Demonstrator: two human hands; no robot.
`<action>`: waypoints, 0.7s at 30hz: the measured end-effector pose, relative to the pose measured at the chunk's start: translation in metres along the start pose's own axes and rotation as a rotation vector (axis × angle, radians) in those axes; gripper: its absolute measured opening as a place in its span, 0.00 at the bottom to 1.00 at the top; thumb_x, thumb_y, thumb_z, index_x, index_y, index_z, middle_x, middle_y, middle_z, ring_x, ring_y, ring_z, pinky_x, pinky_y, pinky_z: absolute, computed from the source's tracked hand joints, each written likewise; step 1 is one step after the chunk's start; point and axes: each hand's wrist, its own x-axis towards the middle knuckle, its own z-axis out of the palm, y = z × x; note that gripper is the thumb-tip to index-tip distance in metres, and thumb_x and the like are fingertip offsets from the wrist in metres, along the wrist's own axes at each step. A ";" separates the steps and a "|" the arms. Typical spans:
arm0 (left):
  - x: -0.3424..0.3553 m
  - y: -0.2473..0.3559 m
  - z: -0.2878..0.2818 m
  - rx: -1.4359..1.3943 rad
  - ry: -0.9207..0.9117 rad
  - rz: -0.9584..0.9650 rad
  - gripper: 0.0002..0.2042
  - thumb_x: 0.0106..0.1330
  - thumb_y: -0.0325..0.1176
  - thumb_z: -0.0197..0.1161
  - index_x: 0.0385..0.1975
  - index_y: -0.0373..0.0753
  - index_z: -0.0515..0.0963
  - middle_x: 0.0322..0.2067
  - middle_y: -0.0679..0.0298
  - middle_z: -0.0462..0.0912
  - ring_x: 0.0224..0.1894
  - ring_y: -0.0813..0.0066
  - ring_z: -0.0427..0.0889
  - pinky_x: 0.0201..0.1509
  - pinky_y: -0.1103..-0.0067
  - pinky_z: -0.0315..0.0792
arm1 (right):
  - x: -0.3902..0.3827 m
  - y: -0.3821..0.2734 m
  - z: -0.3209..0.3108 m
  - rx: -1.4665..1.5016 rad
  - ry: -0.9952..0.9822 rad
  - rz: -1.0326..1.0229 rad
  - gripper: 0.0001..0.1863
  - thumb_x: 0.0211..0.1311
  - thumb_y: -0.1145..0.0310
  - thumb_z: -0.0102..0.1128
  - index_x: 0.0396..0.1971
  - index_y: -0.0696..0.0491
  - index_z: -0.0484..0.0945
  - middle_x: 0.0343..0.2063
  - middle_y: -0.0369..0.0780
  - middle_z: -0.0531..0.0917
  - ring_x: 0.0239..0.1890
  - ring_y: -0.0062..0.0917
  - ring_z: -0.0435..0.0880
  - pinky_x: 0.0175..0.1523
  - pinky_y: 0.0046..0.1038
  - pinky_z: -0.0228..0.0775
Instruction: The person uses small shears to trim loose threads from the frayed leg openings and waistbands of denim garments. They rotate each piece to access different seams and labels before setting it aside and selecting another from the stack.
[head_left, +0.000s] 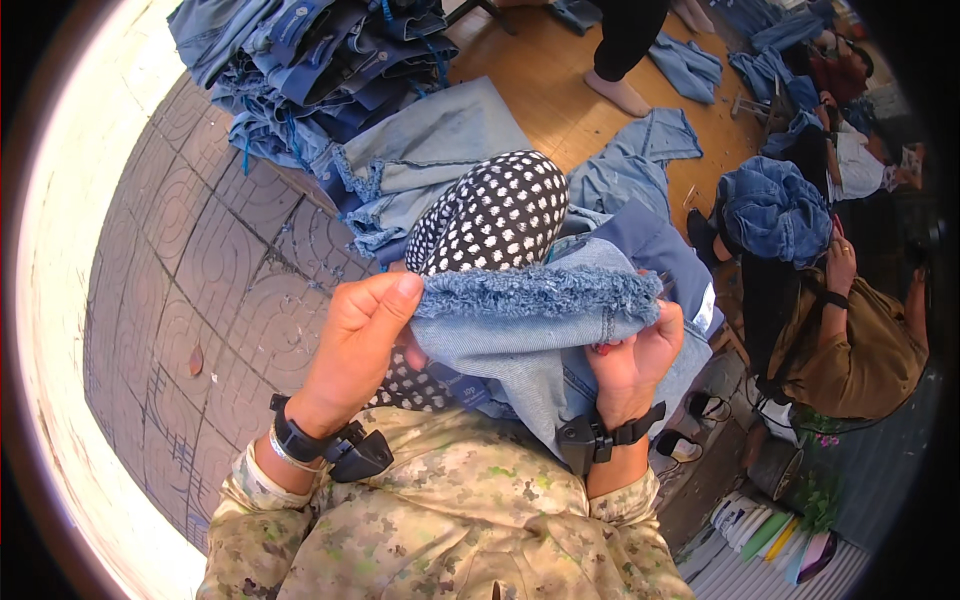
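Both hands grip a light denim piece (530, 330) between them, left hand (360, 340) pinching its frayed hem (540, 292), right hand (630, 360) clutching the far end; keeping that hem taut likely helps handling

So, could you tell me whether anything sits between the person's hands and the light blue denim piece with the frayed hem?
Nothing visible does: the left hand pinches the frayed hem of the light blue denim piece, and the right hand grips its other side directly.
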 end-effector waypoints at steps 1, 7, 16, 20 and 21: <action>0.000 0.000 -0.001 0.022 -0.005 -0.023 0.17 0.75 0.41 0.50 0.31 0.35 0.78 0.23 0.70 0.78 0.21 0.85 0.75 0.25 0.87 0.70 | 0.000 0.000 0.001 0.000 0.000 -0.001 0.13 0.56 0.66 0.48 0.39 0.52 0.75 0.15 0.34 0.74 0.12 0.20 0.69 0.18 0.27 0.66; -0.002 -0.008 -0.008 0.106 -0.001 0.007 0.16 0.74 0.39 0.52 0.28 0.35 0.77 0.22 0.72 0.77 0.21 0.87 0.73 0.25 0.88 0.67 | -0.009 -0.003 0.007 -0.082 -0.047 -0.031 0.08 0.54 0.66 0.50 0.32 0.53 0.72 0.15 0.32 0.70 0.12 0.19 0.67 0.19 0.24 0.63; -0.025 -0.008 -0.041 0.309 -0.106 -0.048 0.16 0.73 0.37 0.52 0.26 0.34 0.76 0.21 0.72 0.76 0.22 0.88 0.72 0.26 0.88 0.67 | -0.070 -0.021 0.031 -1.113 -0.329 -0.263 0.13 0.54 0.66 0.58 0.33 0.60 0.78 0.24 0.36 0.77 0.23 0.14 0.68 0.29 0.16 0.54; -0.030 -0.009 -0.045 0.253 -0.026 -0.009 0.16 0.74 0.39 0.52 0.29 0.35 0.77 0.22 0.71 0.77 0.22 0.88 0.72 0.27 0.88 0.66 | -0.083 -0.041 0.033 -1.188 -0.079 -0.411 0.08 0.63 0.71 0.56 0.38 0.59 0.79 0.23 0.31 0.77 0.25 0.10 0.67 0.29 0.14 0.56; -0.032 -0.006 -0.046 0.222 0.068 0.023 0.16 0.74 0.40 0.52 0.30 0.35 0.77 0.22 0.71 0.77 0.22 0.88 0.71 0.27 0.88 0.65 | -0.085 -0.051 0.026 -1.209 0.001 -0.484 0.07 0.64 0.72 0.56 0.38 0.59 0.79 0.23 0.31 0.77 0.25 0.10 0.67 0.29 0.14 0.56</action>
